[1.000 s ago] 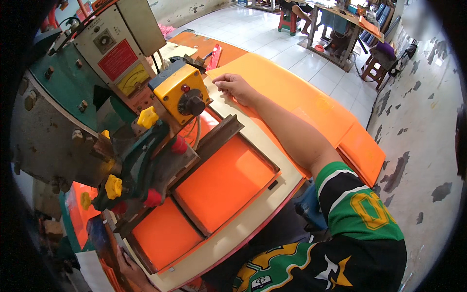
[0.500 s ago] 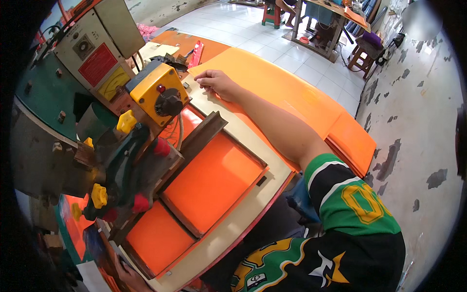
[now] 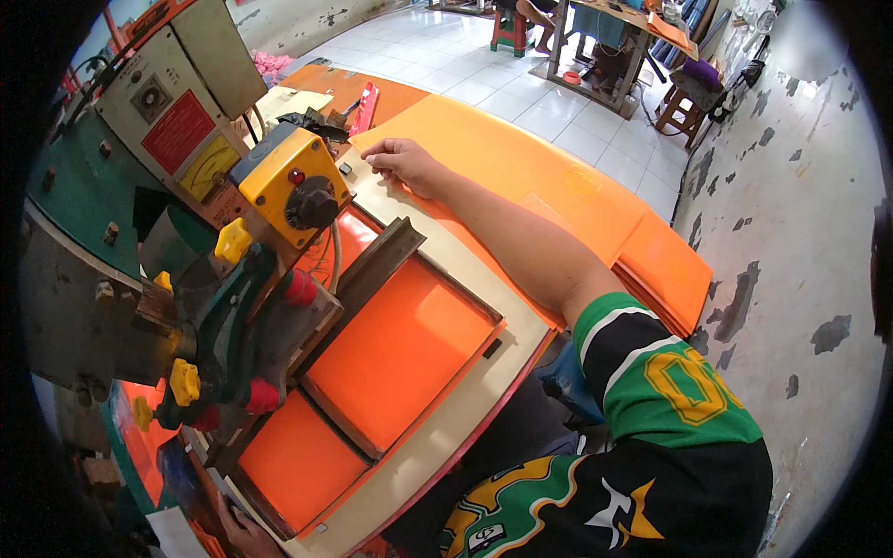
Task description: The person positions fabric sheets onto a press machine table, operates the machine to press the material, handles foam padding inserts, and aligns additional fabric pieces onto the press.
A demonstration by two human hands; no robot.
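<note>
My right hand (image 3: 405, 167) is closed, thumb and fingertips pinched together beside the far edge of the cream board (image 3: 517, 352) and over the light orange sheets (image 3: 549, 177). Whatever sits between those fingertips is too small to make out. Dark metal frames (image 3: 423, 418) lie on the board, with bright orange sheet (image 3: 395, 349) showing flat inside them. A dark metal rail (image 3: 372, 270) crosses the frames. At the lower left, my left hand (image 3: 249, 532) rests against the board's near left edge; its fingers are partly hidden.
A press machine with a yellow control box (image 3: 293, 186), red lamp and black knob stands over the board's left side. Yellow star knobs (image 3: 185, 382) stick out from its head. Folded orange sheets (image 3: 665, 270) lie at right, near a peeling wall (image 3: 791, 232). Someone's legs (image 3: 539, 19) show far back.
The whole view has shifted slightly, so the machine and board sit a little further left. Both hands hold nearly the same places against the board and sheets.
</note>
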